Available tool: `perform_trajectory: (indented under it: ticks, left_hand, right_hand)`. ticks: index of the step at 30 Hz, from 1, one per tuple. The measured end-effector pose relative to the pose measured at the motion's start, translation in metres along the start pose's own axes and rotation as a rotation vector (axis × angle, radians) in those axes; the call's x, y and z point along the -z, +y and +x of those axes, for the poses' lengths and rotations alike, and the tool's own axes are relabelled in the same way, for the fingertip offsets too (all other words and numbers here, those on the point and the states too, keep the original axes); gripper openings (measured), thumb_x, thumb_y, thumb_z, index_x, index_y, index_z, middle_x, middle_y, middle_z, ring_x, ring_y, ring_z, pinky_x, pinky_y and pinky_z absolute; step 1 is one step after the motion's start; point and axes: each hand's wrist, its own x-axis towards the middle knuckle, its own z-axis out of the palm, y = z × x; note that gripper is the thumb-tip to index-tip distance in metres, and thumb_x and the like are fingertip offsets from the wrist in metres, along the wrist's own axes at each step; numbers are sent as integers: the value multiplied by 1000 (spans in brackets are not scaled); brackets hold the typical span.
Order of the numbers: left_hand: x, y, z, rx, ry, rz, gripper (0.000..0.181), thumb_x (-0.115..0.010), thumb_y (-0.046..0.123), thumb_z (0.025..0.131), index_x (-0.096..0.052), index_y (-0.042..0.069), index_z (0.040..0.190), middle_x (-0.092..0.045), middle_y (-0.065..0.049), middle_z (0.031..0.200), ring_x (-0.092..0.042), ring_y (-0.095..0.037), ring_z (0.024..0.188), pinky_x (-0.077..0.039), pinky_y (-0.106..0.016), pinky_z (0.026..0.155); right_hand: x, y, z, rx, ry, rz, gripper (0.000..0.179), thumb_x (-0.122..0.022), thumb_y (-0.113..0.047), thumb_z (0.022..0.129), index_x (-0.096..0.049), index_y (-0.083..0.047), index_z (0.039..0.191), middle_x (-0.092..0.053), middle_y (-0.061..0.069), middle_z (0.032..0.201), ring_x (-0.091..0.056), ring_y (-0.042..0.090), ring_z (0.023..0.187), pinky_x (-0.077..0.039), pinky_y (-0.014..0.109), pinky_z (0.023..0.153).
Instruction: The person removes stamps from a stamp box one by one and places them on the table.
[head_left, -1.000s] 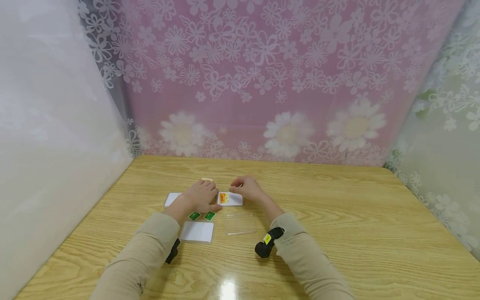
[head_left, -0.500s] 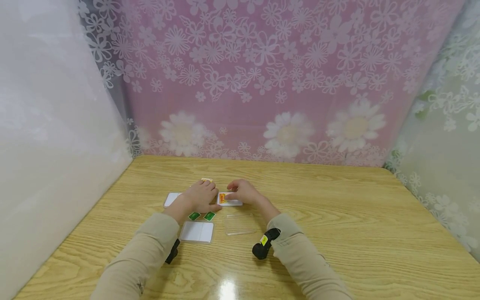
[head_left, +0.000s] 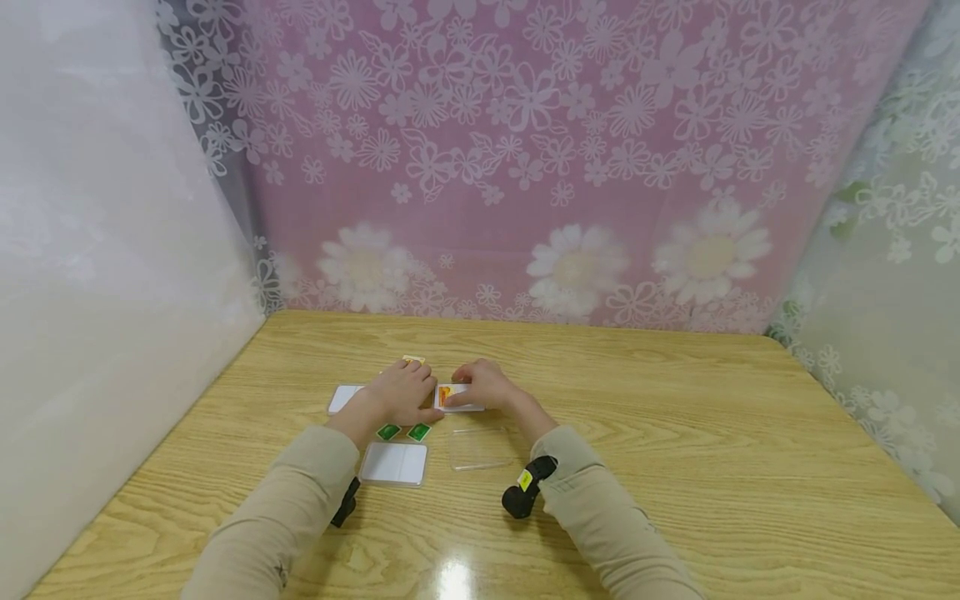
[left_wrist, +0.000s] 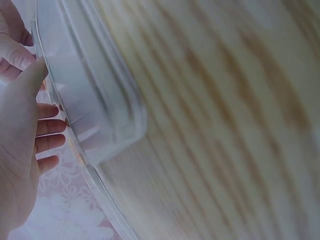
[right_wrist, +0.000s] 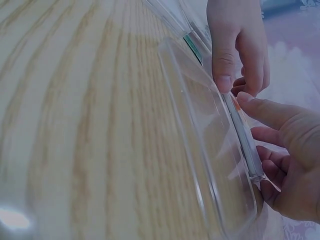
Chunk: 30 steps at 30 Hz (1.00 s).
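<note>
A flat white rectangular piece (head_left: 467,408) lies on the table between my two hands, with a small orange picture (head_left: 444,394) on its left part. My right hand (head_left: 491,388) reaches over it from the right. Its thumb touches the white piece at the picture, while its fingers lie along the far side. My left hand (head_left: 401,392) lies at the left end, fingers extended and thumb at the near corner. In the right wrist view, both thumbs (right_wrist: 225,82) come close together at the orange picture (right_wrist: 237,106).
Nearer me sit a clear plastic lid (head_left: 480,450) and a case with white inside (head_left: 393,464). Two green diamond-shaped pieces (head_left: 419,432) lie by my left wrist. Another white piece (head_left: 345,399) shows left of that hand, and a yellow-edged piece (head_left: 413,359) beyond it.
My right hand has moved left and slightly nearer, bringing its thumb from the white piece's right part onto the orange picture. My left hand has stayed still.
</note>
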Motion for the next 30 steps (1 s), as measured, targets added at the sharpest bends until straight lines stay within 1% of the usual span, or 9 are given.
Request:
perform_trajectory:
  ticks: [5, 9, 18, 30]
  left_hand:
    - [0, 0, 0, 3, -8, -5, 65, -41, 60, 90, -53, 6, 125, -51, -9, 123, -43, -28, 121, -30, -45, 103]
    - [-1, 0, 1, 7, -4, 0, 65, -41, 60, 90, -54, 7, 124, -51, -8, 120, -44, -26, 118, -32, -44, 101]
    - [-2, -1, 2, 6, -6, -8, 65, -41, 60, 90, -53, 6, 125, -51, -8, 120, -45, -26, 118, -31, -44, 102]
    - [0, 0, 0, 4, -2, -12, 65, -42, 60, 90, -54, 6, 124, -51, -8, 119, -46, -26, 116, -32, -44, 101]
  right_hand:
    - [-1, -2, -1, -9, 5, -37, 48, -75, -34, 77, -64, -7, 115, -55, 8, 114, -44, 25, 106, -37, 39, 91]
    - [-2, -2, 0, -8, 11, -58, 49, -75, -35, 77, -64, -8, 115, -55, 7, 113, -44, 25, 106, -37, 38, 90]
    - [-1, -3, -1, -17, 22, -34, 42, -75, -32, 77, -65, -7, 110, -57, 6, 108, -45, 24, 102, -39, 39, 89]
    - [-3, 0, 2, -12, 28, -66, 40, -75, -32, 77, -66, -8, 108, -58, 5, 106, -46, 23, 101, -39, 37, 89]
